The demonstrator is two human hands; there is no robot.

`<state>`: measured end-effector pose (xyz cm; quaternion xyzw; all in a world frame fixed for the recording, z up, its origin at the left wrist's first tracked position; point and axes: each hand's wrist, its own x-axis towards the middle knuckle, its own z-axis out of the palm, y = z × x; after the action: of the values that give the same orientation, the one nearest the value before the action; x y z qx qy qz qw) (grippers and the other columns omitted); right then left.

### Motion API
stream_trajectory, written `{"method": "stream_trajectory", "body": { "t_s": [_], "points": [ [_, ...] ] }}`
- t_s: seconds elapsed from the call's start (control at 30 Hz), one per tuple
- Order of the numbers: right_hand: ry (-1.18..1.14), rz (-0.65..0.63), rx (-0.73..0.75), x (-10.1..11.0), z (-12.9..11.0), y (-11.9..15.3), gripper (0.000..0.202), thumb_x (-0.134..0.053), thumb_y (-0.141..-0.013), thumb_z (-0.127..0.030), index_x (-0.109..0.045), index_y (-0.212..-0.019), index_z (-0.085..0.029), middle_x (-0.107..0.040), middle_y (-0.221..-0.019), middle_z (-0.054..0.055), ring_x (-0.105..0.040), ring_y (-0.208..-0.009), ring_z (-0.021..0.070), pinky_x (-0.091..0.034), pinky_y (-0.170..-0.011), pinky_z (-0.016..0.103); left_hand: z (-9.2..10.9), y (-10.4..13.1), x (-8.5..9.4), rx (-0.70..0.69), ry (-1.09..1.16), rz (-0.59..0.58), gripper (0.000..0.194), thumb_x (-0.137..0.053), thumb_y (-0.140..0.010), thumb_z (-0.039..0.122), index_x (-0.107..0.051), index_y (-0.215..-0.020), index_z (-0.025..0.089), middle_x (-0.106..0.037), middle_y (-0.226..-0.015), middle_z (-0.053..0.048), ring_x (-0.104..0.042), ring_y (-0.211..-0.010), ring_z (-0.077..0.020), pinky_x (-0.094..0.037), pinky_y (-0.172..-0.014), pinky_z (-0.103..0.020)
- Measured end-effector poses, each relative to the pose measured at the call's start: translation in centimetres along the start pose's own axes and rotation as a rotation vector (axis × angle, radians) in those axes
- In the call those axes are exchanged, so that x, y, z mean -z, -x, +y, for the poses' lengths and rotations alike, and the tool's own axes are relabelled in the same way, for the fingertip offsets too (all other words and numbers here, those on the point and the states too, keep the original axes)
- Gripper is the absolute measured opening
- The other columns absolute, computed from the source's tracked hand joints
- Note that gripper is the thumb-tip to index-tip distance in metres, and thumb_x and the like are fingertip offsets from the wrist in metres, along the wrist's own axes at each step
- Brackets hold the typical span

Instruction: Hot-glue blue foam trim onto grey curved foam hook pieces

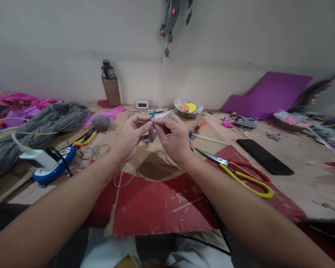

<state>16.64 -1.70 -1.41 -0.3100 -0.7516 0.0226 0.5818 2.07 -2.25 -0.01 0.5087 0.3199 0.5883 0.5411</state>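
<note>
Both hands meet in a pinch above the middle of the table. My left hand and my right hand are closed at the fingertips on a small grey piece, which looks soft and hangs below the fingers. A slim blue pointed thing rises where the fingertips meet; whether it is held or lies behind them I cannot tell. Thin grey cord lies in loose loops on the cardboard beneath the hands.
Red-handled and yellow-handled scissors and a black phone lie right. Left are a grey yarn skein, a yarn ball, a yellow cutter and a blue power strip. Red cardboard covers the front edge.
</note>
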Motion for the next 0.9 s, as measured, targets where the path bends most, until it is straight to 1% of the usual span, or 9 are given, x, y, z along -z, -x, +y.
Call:
{"method": "stream_trajectory", "body": {
  "t_s": [0.17,0.3,0.4,0.5,0.67,0.8,0.9],
  "points": [
    [0.052,-0.048,0.053,-0.3,0.3,0.2,0.022,-0.051,-0.093,-0.018,-0.069,-0.104,-0.025,-0.059,-0.083,0.003,-0.055,-0.080,0.0162,-0.047,-0.074,0.032,0.1,0.1,0.0,0.045,0.046,0.006,0.026,-0.077,-0.071,0.029,-0.055,-0.082,0.019,-0.063,-0.074,0.002,-0.061,-0.065,-0.0115,-0.054,-0.060,-0.027],
    [0.049,-0.049,0.100,-0.4,0.6,0.3,0.024,-0.050,-0.094,-0.018,-0.068,-0.107,-0.024,-0.058,-0.082,0.004,-0.054,-0.079,0.0162,-0.048,-0.073,0.032,0.5,0.1,0.0,0.062,0.024,0.008,0.026,-0.073,-0.074,0.034,-0.053,-0.076,0.018,-0.061,-0.071,0.003,-0.062,-0.064,-0.0122,-0.055,-0.060,-0.028],
    [0.060,-0.041,0.135,-0.4,0.7,0.3,0.025,-0.050,-0.094,-0.017,-0.068,-0.110,-0.022,-0.057,-0.082,0.004,-0.054,-0.079,0.0157,-0.048,-0.073,0.031,0.8,0.0,0.1,0.066,0.018,0.026,0.025,-0.073,-0.073,0.033,-0.054,-0.075,0.018,-0.061,-0.069,0.003,-0.061,-0.060,-0.0115,-0.054,-0.056,-0.027],
    [0.068,-0.033,0.141,-0.4,0.9,0.4,0.024,-0.050,-0.095,-0.018,-0.068,-0.110,-0.023,-0.057,-0.082,0.004,-0.055,-0.078,0.0153,-0.049,-0.071,0.031,0.9,-0.1,0.2,0.071,0.034,0.043,0.023,-0.075,-0.070,0.031,-0.056,-0.073,0.017,-0.060,-0.067,0.003,-0.059,-0.057,-0.0104,-0.054,-0.053,-0.026],
    [0.057,-0.006,0.177,-0.5,1.0,0.4,0.023,-0.051,-0.094,-0.017,-0.068,-0.108,-0.023,-0.057,-0.081,0.003,-0.055,-0.077,0.0149,-0.049,-0.069,0.030,1.2,-0.2,0.1,0.089,0.031,0.050,0.024,-0.076,-0.066,0.031,-0.058,-0.071,0.016,-0.062,-0.067,0.002,-0.060,-0.057,-0.0115,-0.054,-0.052,-0.026],
    [0.064,-0.006,0.184,-0.5,1.1,0.4,0.022,-0.052,-0.094,-0.017,-0.068,-0.107,-0.024,-0.056,-0.080,0.002,-0.054,-0.076,0.0145,-0.048,-0.068,0.030,1.1,-0.3,0.2,0.083,-0.002,0.057,0.025,-0.076,-0.067,0.032,-0.055,-0.070,0.017,-0.061,-0.066,0.002,-0.060,-0.057,-0.0116,-0.054,-0.052,-0.026],
    [0.069,-0.006,0.196,-0.6,1.0,0.4,0.021,-0.052,-0.094,-0.017,-0.068,-0.106,-0.023,-0.056,-0.079,0.002,-0.054,-0.075,0.0141,-0.047,-0.066,0.028,0.7,-0.4,0.5,0.048,-0.033,0.062,0.026,-0.075,-0.068,0.033,-0.054,-0.071,0.018,-0.061,-0.066,0.002,-0.059,-0.057,-0.0115,-0.053,-0.052,-0.025]
  ]
}}
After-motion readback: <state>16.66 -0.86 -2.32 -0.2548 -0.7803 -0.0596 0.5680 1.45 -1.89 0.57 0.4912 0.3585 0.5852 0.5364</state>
